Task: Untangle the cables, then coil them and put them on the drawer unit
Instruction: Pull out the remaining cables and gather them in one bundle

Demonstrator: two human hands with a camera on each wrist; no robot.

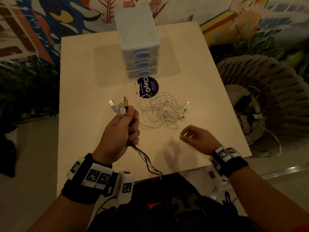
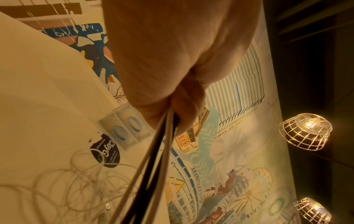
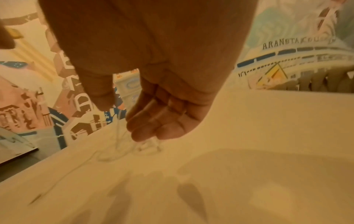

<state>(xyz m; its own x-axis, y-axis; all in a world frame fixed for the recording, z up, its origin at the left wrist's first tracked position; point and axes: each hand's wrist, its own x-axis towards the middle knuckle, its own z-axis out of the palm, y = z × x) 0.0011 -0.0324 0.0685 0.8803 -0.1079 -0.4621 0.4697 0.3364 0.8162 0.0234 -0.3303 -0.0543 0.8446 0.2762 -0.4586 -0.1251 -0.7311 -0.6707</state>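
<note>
My left hand (image 1: 123,129) grips a bundle of several cables upright above the table. Their plugs (image 1: 119,106), a white USB, a white block and a gold-tipped one, stick out above my fist. The white and black cords (image 1: 145,159) trail down over the table's near edge; in the left wrist view they (image 2: 153,159) run out of my fist (image 2: 172,75). A tangle of thin white cables (image 1: 163,111) lies on the table, right of my fist. My right hand (image 1: 195,136) hovers just in front of it, fingers loosely curled, holding nothing (image 3: 153,106). The white drawer unit (image 1: 137,39) stands at the back.
A dark round sticker (image 1: 148,87) lies between the drawer unit and the tangle. The pale table (image 1: 87,81) has bare surface on its left side. A wicker seat with a black adapter and cords (image 1: 247,104) stands to the right of the table.
</note>
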